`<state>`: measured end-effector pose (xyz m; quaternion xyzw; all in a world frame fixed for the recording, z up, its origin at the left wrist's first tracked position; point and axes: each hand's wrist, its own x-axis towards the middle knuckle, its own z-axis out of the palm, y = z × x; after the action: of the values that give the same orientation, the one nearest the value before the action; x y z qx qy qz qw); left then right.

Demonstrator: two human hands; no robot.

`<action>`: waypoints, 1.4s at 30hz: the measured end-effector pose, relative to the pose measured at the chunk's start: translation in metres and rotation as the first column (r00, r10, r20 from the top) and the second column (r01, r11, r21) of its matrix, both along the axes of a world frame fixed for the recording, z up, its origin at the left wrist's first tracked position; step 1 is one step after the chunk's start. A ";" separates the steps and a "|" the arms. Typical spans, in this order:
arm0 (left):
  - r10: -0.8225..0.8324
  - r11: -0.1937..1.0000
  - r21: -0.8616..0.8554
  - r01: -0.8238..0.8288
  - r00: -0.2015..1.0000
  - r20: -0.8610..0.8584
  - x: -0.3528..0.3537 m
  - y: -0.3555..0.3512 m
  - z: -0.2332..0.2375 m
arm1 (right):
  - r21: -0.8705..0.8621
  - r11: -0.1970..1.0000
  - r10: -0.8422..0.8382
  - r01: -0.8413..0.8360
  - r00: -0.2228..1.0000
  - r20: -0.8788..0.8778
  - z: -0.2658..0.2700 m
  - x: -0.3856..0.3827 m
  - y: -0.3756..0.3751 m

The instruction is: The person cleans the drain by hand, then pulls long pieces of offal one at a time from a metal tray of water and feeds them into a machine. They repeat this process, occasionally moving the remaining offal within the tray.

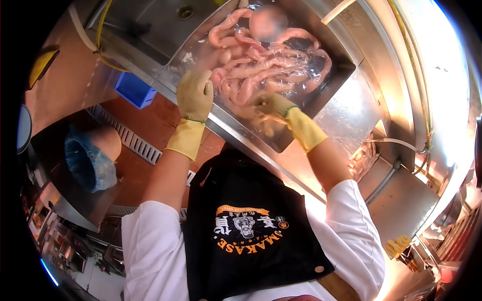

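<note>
Long pink intestines [273,67] lie heaped in water in a metal sink basin [316,103]. My left hand [195,95], in a yellow rubber glove, is at the basin's near-left edge. Its fingers are curled closed against a length of intestine at the side of the heap. My right hand [273,106], gloved the same way, is low in the basin at the near side of the heap. Its fingers bend round a strand of intestine, partly hidden by water and glare. A round blurred patch covers part of the heap at the far side.
Another sink basin [160,25] with a drain adjoins at the upper left. A blue crate [135,90] and a bin with a blue liner [90,158] stand on the floor at left. Pinkish meat [362,159] lies at right, near a hose. Yellow gloves [398,246] hang lower right.
</note>
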<state>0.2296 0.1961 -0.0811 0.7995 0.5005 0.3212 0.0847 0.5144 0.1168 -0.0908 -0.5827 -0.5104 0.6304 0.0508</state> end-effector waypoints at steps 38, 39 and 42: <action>0.013 0.998 -0.055 -0.011 0.999 0.031 0.002 -0.003 0.010 | 0.161 0.823 -0.568 0.545 0.791 0.228 -0.061 0.171 0.085; 0.005 0.999 -0.041 -0.003 0.999 0.050 0.002 -0.003 0.009 | 0.191 0.891 -0.449 0.412 0.862 0.234 -0.064 0.152 0.094; -0.003 1.000 -0.027 0.004 0.998 0.064 0.002 -0.001 0.010 | 0.338 0.860 -0.437 0.382 0.893 0.104 -0.101 0.074 0.105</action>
<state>0.2313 0.1947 -0.0709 0.7883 0.5005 0.3399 0.1122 0.5886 0.2214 -0.1917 -0.7165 -0.4689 0.4631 0.2287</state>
